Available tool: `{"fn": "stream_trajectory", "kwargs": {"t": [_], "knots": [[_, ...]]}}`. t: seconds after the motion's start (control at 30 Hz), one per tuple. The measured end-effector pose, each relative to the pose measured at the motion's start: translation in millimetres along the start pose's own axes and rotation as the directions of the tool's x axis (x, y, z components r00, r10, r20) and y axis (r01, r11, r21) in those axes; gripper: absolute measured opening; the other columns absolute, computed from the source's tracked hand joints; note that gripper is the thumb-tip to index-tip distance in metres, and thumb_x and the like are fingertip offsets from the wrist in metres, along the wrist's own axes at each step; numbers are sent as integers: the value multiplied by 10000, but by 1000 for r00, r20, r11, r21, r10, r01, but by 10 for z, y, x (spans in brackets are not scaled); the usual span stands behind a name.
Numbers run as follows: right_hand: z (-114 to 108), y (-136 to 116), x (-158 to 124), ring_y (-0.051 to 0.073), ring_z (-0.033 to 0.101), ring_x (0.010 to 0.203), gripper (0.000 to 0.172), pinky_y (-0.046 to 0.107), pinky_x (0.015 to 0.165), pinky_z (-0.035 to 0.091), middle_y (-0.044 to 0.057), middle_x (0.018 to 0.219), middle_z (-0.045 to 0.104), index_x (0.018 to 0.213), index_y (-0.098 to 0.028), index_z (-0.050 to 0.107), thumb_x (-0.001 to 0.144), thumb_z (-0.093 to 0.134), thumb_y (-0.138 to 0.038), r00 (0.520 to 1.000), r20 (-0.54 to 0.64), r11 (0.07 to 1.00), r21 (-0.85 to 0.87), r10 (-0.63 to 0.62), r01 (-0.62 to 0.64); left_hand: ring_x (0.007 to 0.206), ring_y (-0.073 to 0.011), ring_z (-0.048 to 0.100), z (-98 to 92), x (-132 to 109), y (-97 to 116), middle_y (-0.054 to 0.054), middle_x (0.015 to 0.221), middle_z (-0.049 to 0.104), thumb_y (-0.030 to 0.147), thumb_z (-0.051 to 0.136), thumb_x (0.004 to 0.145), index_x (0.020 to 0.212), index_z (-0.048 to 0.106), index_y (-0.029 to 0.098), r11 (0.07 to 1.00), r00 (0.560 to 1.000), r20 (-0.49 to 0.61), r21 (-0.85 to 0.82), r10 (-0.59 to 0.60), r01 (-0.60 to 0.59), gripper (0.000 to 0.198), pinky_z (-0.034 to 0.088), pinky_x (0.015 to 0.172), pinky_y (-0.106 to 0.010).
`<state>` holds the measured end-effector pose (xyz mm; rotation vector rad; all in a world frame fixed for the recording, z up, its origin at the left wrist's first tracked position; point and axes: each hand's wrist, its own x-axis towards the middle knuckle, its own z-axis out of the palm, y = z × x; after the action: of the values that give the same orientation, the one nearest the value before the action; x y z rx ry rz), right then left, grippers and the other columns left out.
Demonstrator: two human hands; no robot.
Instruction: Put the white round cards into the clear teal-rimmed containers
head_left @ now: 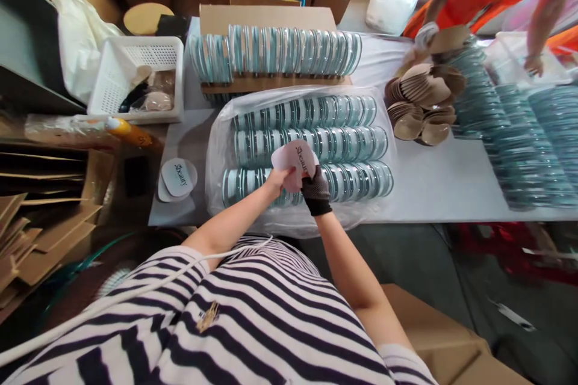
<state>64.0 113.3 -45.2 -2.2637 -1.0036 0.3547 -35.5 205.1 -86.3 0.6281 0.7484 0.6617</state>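
Both of my hands meet over the front rows of clear, round plastic covers [311, 143]. Between them are printed paper cards [298, 156], pale pink-white with rounded corners and dark lettering; how many are stacked there I cannot tell. My bare left hand [279, 179] pinches the cards at their lower left edge. On the lower right, my right hand [316, 188], in a dark glove with bare fingertips showing, grips the same cards. Another small pile of cards with the same lettering [177, 177] lies at the table's left end.
An open plastic bag [214, 192] surrounds three rows of covers; more covers stand in a cardboard box [266, 17] behind. A white basket [174, 111] is at left. To the right are brown moulded pieces [419, 87], more stacked covers [519, 144] and a co-worker's gloved hand [427, 35].
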Motion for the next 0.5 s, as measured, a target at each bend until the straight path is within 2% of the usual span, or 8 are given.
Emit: {"fn": "stream_trajectory", "kwargs": {"t": [0.07,0.13,0.17,0.23,0.33,0.4,0.5], "knots": [[-71,47,-113,234,631,836,439,329,712,500,138,958,700,1213,-92,591,874,445,-330,985,-113,992,15,127,-126,1133,-331,650,-15,47,91,-123,1132,730,162,802,701,1136,689,157,999,1000,-12,-34,-4,4,450,496,1028,-511],[-215,190,-342,234,629,830,440,315,686,471,142,949,700,1192,-97,609,890,454,-377,972,-200,989,-56,119,-133,1123,-307,661,-50,118,189,-113,1101,741,139,774,728,1146,678,150,996,996,-93,-88,-5,-3,429,501,1033,-489],[-282,279,-504,231,629,817,435,307,671,454,142,936,700,1178,-106,622,897,463,-398,978,-185,984,-129,94,-120,1112,-294,669,-78,156,231,-108,1082,747,116,755,739,1158,670,144,993,989,-150,-116,-10,-8,429,504,1033,-478],[-343,438,-863,213,627,757,394,287,635,415,128,888,703,1139,-130,649,898,492,-399,997,-20,950,-304,72,-75,1087,-270,684,-149,221,286,-99,1053,756,71,719,755,1192,649,136,987,970,-242,-161,-34,-5,447,514,1026,-455],[-170,512,-1213,188,623,696,361,263,604,380,94,845,703,1184,-175,636,898,519,-363,958,248,878,-479,140,-4,1059,-255,699,-245,268,282,-98,1060,756,52,696,770,1225,633,139,978,957,-277,-205,-84,27,467,531,1007,-430],[64,431,-1193,183,635,705,372,256,610,381,82,857,706,1248,-200,593,927,484,-353,923,340,854,-520,182,24,1057,-258,700,-279,272,251,-107,1088,749,63,706,771,1239,629,142,975,960,-262,-218,-102,44,481,536,1000,-429],[357,235,-918,193,667,795,369,262,648,395,93,934,713,1278,-199,541,982,392,-363,900,392,855,-516,191,43,1066,-265,697,-293,274,217,-120,1123,737,74,719,767,1251,623,144,975,968,-231,-217,-101,49,498,531,1004,-440]]}}
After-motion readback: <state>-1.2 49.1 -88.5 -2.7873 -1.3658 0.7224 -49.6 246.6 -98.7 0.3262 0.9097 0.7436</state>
